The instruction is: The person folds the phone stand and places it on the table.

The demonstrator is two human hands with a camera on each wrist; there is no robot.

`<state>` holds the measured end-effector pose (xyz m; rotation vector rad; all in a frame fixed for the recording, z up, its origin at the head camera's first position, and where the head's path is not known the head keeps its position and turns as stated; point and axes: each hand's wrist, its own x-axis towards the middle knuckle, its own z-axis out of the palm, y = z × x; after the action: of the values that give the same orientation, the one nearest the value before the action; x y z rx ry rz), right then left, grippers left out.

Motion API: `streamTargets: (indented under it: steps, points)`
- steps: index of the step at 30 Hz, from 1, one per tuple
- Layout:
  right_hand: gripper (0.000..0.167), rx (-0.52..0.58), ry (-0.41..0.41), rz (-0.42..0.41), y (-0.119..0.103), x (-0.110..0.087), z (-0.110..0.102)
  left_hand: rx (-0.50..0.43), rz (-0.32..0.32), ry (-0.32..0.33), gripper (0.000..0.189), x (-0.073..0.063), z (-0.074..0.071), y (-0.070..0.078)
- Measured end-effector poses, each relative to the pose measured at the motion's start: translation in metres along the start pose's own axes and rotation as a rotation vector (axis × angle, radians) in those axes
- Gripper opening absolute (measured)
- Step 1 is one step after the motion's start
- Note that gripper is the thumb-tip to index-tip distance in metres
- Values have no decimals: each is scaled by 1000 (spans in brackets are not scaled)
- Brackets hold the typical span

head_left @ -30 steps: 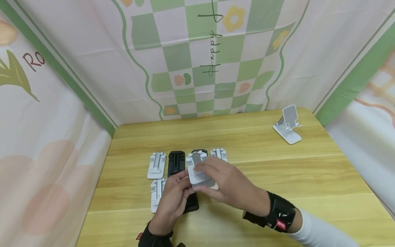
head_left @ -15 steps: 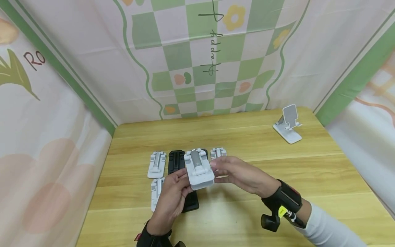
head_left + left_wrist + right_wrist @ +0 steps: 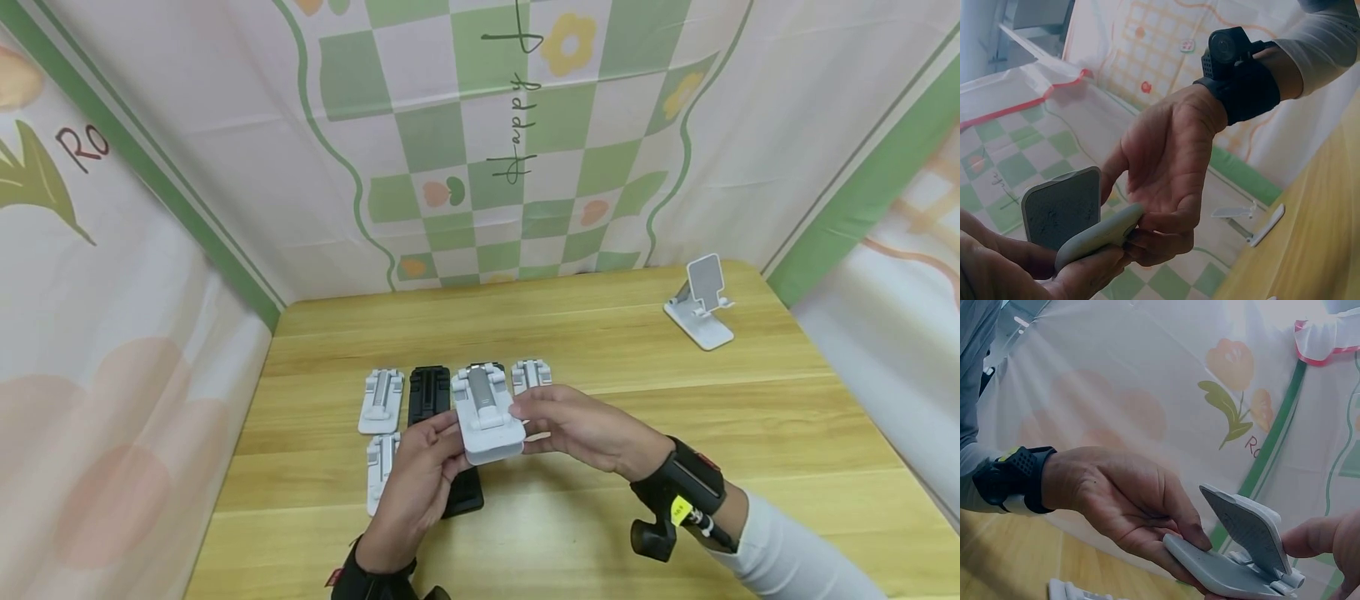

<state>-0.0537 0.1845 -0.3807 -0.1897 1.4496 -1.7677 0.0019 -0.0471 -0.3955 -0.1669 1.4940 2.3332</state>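
Note:
A white phone stand [image 3: 489, 421] is held above the table between both hands, its grey-padded back facing the head camera. In the wrist views its plate [image 3: 1063, 209] is tilted up from the base [image 3: 1222, 575], partly unfolded. My left hand [image 3: 420, 479] grips the base from the left, thumb on top and fingers beneath, as the right wrist view shows. From the right, my right hand [image 3: 588, 429] pinches the stand; its thumb [image 3: 1310, 537] presses the plate's back. In the left wrist view, the right hand's [image 3: 1166, 156] lower fingers curl near the base edge.
Folded stands lie under and beyond the hands: white ones [image 3: 381, 402], [image 3: 531, 373] and black ones [image 3: 429, 392], [image 3: 465, 496], some partly hidden. An unfolded white stand [image 3: 703, 302] stands at the wooden table's [image 3: 787, 433] back right. Printed curtains [image 3: 225, 208] enclose the table.
My right hand has moved from over the stand's top to its right side and now pinches it there. The left hand keeps its hold, almost unmoved.

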Motion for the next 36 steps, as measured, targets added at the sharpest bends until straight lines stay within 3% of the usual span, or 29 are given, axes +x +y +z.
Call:
streamTargets:
  steps: [10,18,36]
  points:
    - [48,17,-8,-8,1,-1,-1,-26,-59,-1,49,-2,-3,5]
    - [47,17,-19,-19,0,-2,-1,8,-62,25,47,-1,1,6]
    - [46,-30,19,-19,6,-1,-2,16,-64,-2,47,-1,-1,2]
